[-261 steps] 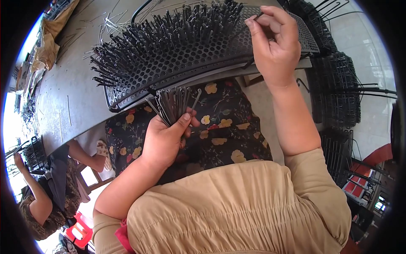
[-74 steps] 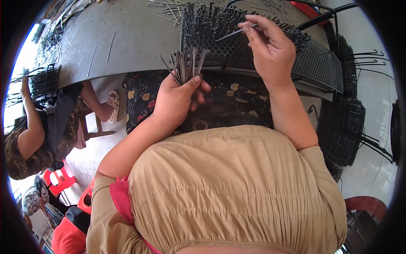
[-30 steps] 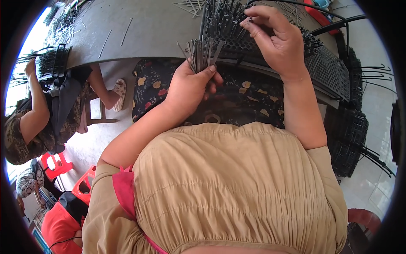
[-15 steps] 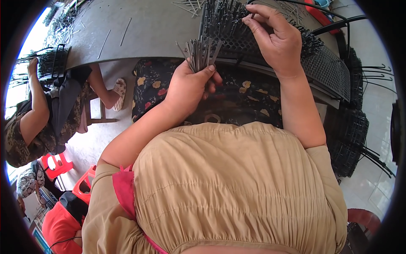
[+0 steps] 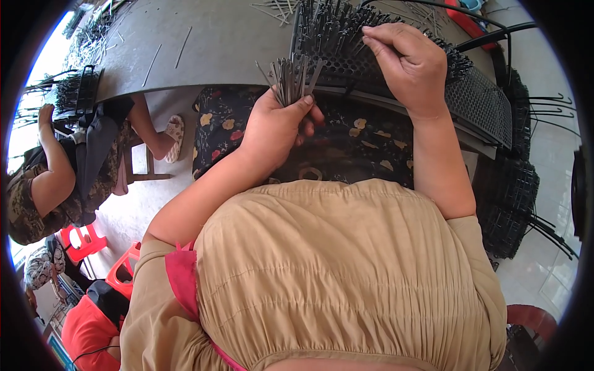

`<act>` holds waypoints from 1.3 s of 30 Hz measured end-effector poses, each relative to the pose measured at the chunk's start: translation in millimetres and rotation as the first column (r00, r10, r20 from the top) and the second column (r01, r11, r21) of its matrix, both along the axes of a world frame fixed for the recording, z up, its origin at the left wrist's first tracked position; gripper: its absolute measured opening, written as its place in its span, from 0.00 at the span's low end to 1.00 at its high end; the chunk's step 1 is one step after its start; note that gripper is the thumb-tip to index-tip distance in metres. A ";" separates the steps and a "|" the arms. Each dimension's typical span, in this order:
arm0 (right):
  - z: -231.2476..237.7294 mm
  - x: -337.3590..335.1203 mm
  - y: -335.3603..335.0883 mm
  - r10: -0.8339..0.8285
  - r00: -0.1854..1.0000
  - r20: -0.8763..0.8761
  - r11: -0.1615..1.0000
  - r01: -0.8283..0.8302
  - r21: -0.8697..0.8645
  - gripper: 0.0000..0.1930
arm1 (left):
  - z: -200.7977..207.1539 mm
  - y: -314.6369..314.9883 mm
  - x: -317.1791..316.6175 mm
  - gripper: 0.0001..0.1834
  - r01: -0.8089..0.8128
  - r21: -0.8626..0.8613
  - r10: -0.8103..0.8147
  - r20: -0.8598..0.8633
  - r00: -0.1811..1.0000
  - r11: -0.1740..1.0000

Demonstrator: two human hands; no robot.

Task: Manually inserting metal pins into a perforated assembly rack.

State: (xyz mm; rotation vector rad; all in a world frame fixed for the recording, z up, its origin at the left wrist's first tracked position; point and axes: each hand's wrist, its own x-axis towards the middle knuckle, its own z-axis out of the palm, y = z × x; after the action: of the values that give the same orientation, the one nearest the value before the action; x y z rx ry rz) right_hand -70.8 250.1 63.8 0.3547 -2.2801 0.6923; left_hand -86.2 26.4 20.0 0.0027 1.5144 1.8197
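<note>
My left hand [image 5: 272, 127] is closed around a fanned bundle of thin grey metal strips [image 5: 289, 80], their ends pointing up and away from me in front of the table edge. Over a black perforated metal rack [image 5: 482, 102], my right hand [image 5: 413, 69] is pinched, thumb against forefinger. Its fingertips are among or just above dark metal strips [image 5: 327, 37] standing densely in the rack's left part. Whatever the pinch holds is too small to make out. The rack's holes show bare toward the right end.
Loose strips [image 5: 184, 46] lie on the grey table [image 5: 229, 43]. At left, another person [image 5: 55, 173] sits by a similar filled rack [image 5: 77, 89]. Black racks with hooked rods [image 5: 513, 204] stand at right. Red stools [image 5: 83, 241] are at lower left. Flowered dark cloth [image 5: 216, 123] hangs below the table edge.
My right hand has moved slightly toward me and to the right, its fingers drawing closer together. The left hand and its bundle have stayed in place.
</note>
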 end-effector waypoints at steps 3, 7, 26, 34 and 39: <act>-6.1 1.8 9.6 -0.009 1.000 0.000 0.999 0.009 0.049 0.08 | -2.0 -0.5 -0.3 0.04 0.001 0.005 -0.001 -0.004 1.000 1.000; -1.0 2.8 -3.4 -0.059 0.998 0.008 0.996 0.058 0.072 0.10 | -2.7 0.2 -1.0 0.03 0.006 0.008 -0.006 0.004 1.000 1.000; 11.1 -0.1 -21.0 -0.058 0.988 0.146 0.974 0.024 0.223 0.16 | -2.1 -1.9 -1.6 0.03 -0.011 -0.009 0.011 0.003 1.000 1.000; -28.3 -32.5 -16.3 0.265 0.894 -0.360 0.920 -0.122 0.373 0.18 | -5.8 -0.7 -3.3 0.03 -0.013 -0.020 0.013 0.014 1.000 1.000; 1.9 6.4 -29.2 0.090 0.995 0.045 0.977 -0.097 0.190 0.13 | -5.7 1.0 -8.6 0.04 0.011 -0.017 -0.011 0.001 1.000 1.000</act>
State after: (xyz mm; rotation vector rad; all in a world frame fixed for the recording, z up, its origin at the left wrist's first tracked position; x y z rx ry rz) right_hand -64.5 220.9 65.7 0.5487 -2.3839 0.5291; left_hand -94.7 27.5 14.3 0.0020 1.5265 1.7980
